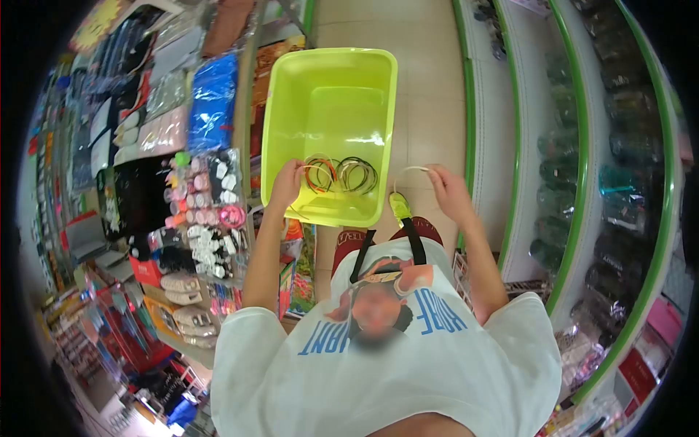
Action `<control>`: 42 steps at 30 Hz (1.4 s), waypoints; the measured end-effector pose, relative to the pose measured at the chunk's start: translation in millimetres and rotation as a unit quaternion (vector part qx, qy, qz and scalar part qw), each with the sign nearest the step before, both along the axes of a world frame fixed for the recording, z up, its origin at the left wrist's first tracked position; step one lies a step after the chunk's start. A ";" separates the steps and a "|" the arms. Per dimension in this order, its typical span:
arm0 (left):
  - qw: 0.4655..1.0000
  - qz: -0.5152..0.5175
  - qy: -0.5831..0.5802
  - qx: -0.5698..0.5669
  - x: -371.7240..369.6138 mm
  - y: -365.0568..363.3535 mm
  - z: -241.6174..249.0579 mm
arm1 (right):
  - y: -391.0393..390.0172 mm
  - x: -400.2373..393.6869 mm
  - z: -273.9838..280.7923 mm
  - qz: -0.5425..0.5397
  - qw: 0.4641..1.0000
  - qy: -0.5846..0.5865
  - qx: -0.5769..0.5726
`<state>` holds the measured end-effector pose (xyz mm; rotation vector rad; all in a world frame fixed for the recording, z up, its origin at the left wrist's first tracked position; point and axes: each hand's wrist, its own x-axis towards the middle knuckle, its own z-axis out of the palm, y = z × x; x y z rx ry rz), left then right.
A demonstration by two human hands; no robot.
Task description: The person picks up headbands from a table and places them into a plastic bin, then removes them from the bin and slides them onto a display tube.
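A yellow-green plastic tub stands in front of me, with several thin hoops in black, orange and pale colours lying near its lower end. My left hand is over the tub's left side, its fingers closed on a thin pale hoop beside the others. To the right of the tub, my right hand pinches a thin white hoop, held in the air above the floor.
Shelves with green edges hold glass jars on the right. On the left, a display carries packaged goods, a blue plastic-wrapped pack and pink items. A yellow-green shoe shows on the tiled floor.
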<state>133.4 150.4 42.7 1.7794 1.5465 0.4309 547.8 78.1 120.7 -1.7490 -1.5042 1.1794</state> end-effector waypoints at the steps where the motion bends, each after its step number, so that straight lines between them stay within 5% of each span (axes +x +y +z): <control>1: 1.000 -0.014 0.016 -0.010 -4.5 11.6 -13.5 | 0.6 -14.7 5.8 -0.005 1.000 -0.003 -0.027; 9: 0.992 -0.056 0.036 -0.112 -45.4 89.6 -168.5 | 83.8 -149.1 -46.3 0.007 0.999 0.016 -0.037; 12: 0.983 -0.078 0.042 -0.162 -50.2 91.9 -219.8 | 118.6 -195.9 -134.9 0.049 0.998 -0.014 -0.046; 17: 0.980 -0.120 0.132 -0.092 -49.4 88.4 -262.9 | 118.7 -226.2 -298.4 0.072 0.980 -0.057 -0.174; 23: 0.966 -0.147 0.212 -0.013 -44.5 78.1 -250.5 | 94.4 -227.5 -298.8 0.028 0.974 -0.223 0.004; 29: 0.960 -0.157 0.221 -0.071 -60.1 52.9 -226.4 | 79.2 -212.6 -229.2 0.084 0.990 -0.057 -0.099; 31: 0.958 -0.135 0.174 -0.185 -64.2 50.9 -197.4 | 66.6 -208.5 -211.5 0.131 0.985 -0.047 -0.105; 32: 0.953 -0.114 0.145 -0.242 -65.7 43.4 -179.5 | 59.8 -206.5 -201.9 0.163 0.980 -0.043 -0.108; 39: 0.971 0.207 -0.075 -0.091 -68.9 -95.0 -49.6 | 6.1 -193.4 -168.2 0.315 0.946 0.044 -0.063; 42: 0.955 0.288 -0.050 -0.058 -82.8 -206.6 -64.9 | -8.5 -181.5 -163.0 0.415 0.908 -0.003 -0.052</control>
